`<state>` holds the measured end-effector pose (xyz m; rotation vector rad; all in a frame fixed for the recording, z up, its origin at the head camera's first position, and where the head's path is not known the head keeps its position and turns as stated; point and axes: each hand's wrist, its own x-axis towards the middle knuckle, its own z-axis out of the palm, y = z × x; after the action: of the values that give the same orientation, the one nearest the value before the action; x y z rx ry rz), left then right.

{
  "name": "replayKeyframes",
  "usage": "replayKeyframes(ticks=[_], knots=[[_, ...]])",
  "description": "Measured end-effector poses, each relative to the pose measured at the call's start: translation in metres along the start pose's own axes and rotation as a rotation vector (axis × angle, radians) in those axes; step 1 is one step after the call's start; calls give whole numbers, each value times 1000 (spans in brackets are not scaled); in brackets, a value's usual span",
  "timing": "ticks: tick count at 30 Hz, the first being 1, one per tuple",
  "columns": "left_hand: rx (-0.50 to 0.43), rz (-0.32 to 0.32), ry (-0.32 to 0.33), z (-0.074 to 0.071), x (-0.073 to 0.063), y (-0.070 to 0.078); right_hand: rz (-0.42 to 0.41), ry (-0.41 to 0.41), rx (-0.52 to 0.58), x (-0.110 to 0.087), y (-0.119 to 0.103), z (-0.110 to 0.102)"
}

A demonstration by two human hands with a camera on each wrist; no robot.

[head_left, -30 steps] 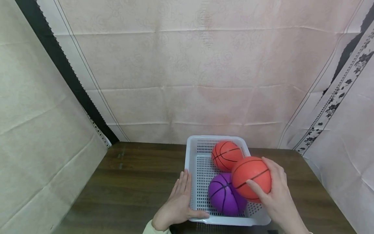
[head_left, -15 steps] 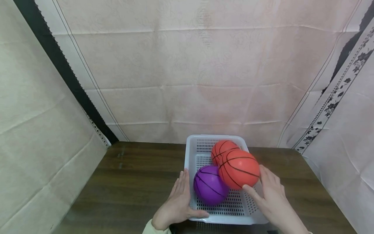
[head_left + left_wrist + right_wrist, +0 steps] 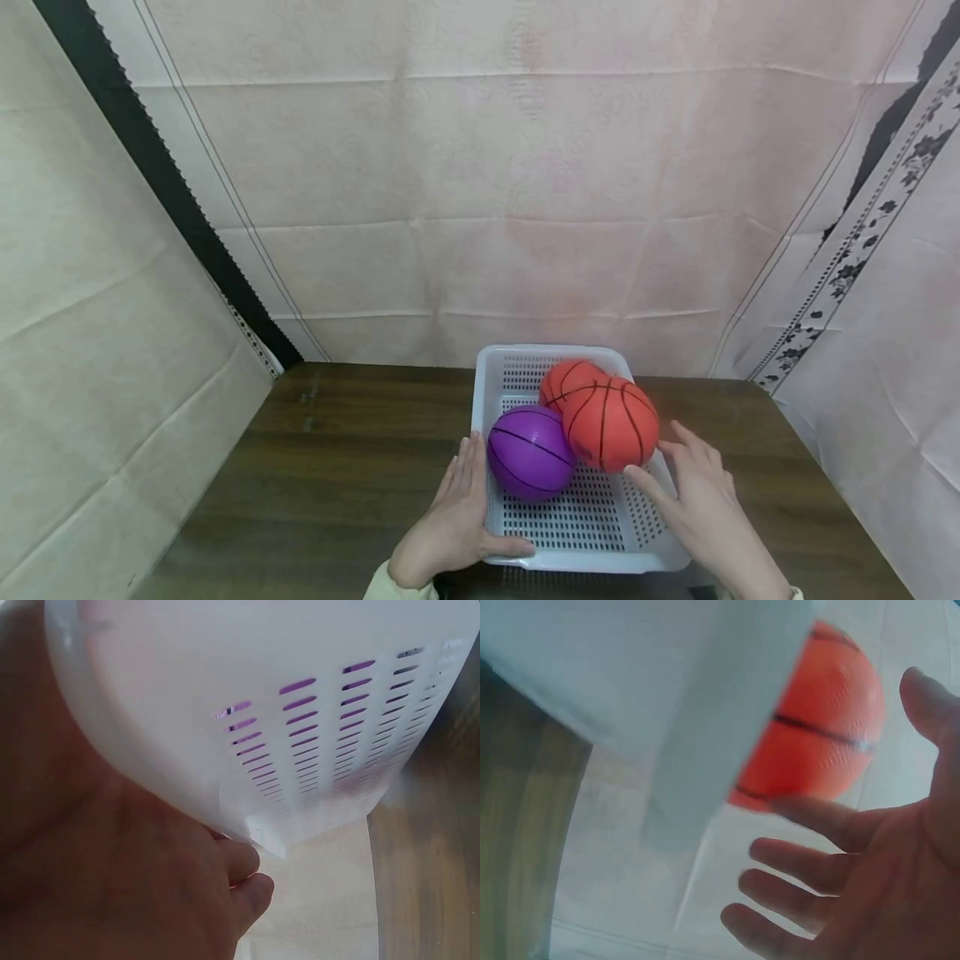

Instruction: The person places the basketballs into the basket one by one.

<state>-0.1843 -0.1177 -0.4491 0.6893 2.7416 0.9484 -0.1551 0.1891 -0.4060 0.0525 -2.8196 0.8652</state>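
Observation:
A white perforated plastic basket [image 3: 507,540] holds one purple ball [image 3: 529,454] and two orange balls with black basketball lines. The nearer orange ball [image 3: 613,425] overlaps the farther orange ball [image 3: 567,380] in the head view. My left hand [image 3: 450,525] rests along the basket's left side, fingers straight, thumb over the front rim. In the left wrist view, purple shows through the slots of the basket wall [image 3: 330,720]. At the basket's right side, my right hand [image 3: 697,492] has its fingers and thumb spread. Its index fingertip is right at the orange ball [image 3: 825,720] in the right wrist view.
The basket stands on a dark brown wooden table [image 3: 360,450]. A pale cloth wall [image 3: 525,208] rises behind the table, with further cloth at the left [image 3: 112,375] and right [image 3: 885,358].
My right hand has let go of the nearer orange ball, which moved left and back within the basket. The purple ball has shifted left and back too. My left hand has stayed put.

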Motion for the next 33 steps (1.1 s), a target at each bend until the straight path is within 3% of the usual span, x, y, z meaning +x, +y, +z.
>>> replayKeyframes(ticks=[5,11,16,20,26,33], knots=[[-1,-2,4,0,0,-1,3,13,1,1,5,-5],[-16,-4,-7,1,-1,-2,126,-32,25,-1,8,-11],[-10,-14,-9,1,-1,-2,70,0,19,0,9,-13],[-9,-8,-2,1,-1,-2,72,10,-13,0,7,-12],[-8,-2,-5,1,0,-1,102,-37,6,0,6,-10],[-2,-4,-3,1,-1,-1,81,-68,10,0,8,-1]])
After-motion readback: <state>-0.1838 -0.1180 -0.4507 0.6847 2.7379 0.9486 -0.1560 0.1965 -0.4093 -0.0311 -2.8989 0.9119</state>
